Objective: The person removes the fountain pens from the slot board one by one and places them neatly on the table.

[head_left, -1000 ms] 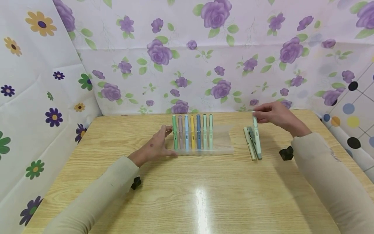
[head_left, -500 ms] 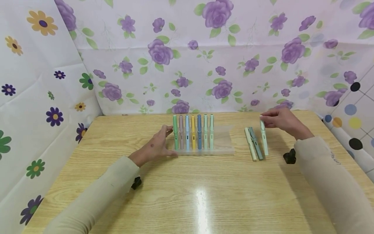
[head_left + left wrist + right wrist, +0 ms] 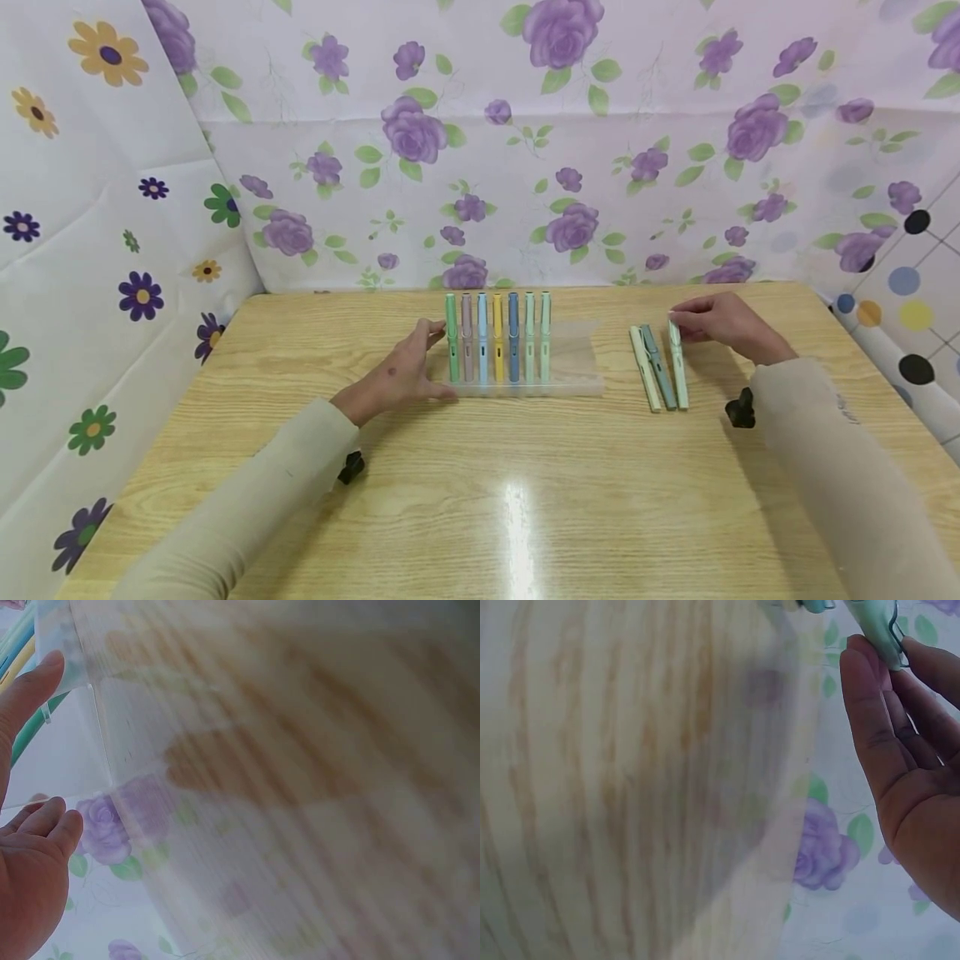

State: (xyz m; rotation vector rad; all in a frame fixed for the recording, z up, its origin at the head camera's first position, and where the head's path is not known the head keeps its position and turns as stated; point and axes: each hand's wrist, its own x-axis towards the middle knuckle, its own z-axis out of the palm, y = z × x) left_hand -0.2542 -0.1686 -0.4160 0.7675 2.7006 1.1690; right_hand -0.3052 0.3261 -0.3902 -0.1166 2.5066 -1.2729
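Observation:
My left hand (image 3: 405, 367) holds the left end of a clear plastic pen stand (image 3: 573, 357), thumb at its front and fingers toward the back; the left wrist view shows the thumb (image 3: 34, 686) over its edge. Several pens stand upright in a row there, from a green pen (image 3: 453, 337) to a pale green pen (image 3: 545, 337); the right part has none. To the right, my right hand (image 3: 727, 327) pinches the top of a pale mint pen (image 3: 678, 371), whose lower end is at the table. In the right wrist view, fingertips meet this pen (image 3: 876, 630) near its clip.
Left of the pinched pen, a cream pen (image 3: 645, 371) and a grey-blue pen (image 3: 660, 373) lie close together on the wooden table (image 3: 465, 492). Flowered cloth (image 3: 330, 200) rises behind the table and at its left side.
My right hand has carried the mint pen rightward off the grey-blue pen, then lowered it beside the two lying pens. My left hand has stayed at the stand.

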